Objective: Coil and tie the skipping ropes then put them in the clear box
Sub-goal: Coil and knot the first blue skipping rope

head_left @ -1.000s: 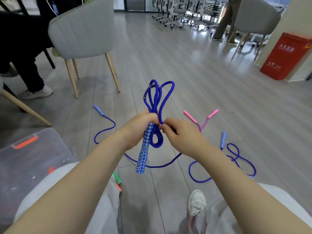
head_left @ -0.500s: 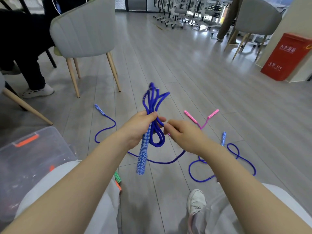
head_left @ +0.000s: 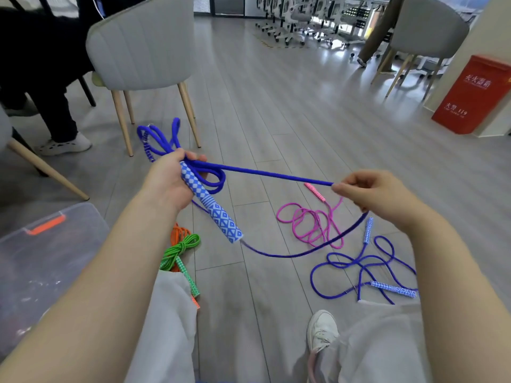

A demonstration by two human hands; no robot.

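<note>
My left hand (head_left: 168, 183) grips a coiled blue skipping rope (head_left: 161, 139) together with its blue-and-white patterned handle (head_left: 213, 211), which points down and right. A taut strand of that rope (head_left: 276, 174) runs right to my right hand (head_left: 378, 194), which pinches it between the fingertips. Below the hand, the rope sags back in an arc toward the handle's end. The clear box (head_left: 41, 261) with orange latches stands at the lower left on the floor. A loose pink rope (head_left: 309, 222) and a second loose blue rope (head_left: 365, 269) lie on the floor to the right.
Tied green (head_left: 179, 252) and orange (head_left: 178, 233) ropes lie beside my left knee. A grey chair (head_left: 141, 45) stands ahead on the left, with a seated person's leg (head_left: 58, 117) beyond it. A red box (head_left: 472, 92) sits at the far right. My white shoe (head_left: 322, 330) is below.
My hands were together at the coil; now my right hand has pulled a strand far to the right, drawing it taut. My left hand and coil shifted left, and the view tilted down.
</note>
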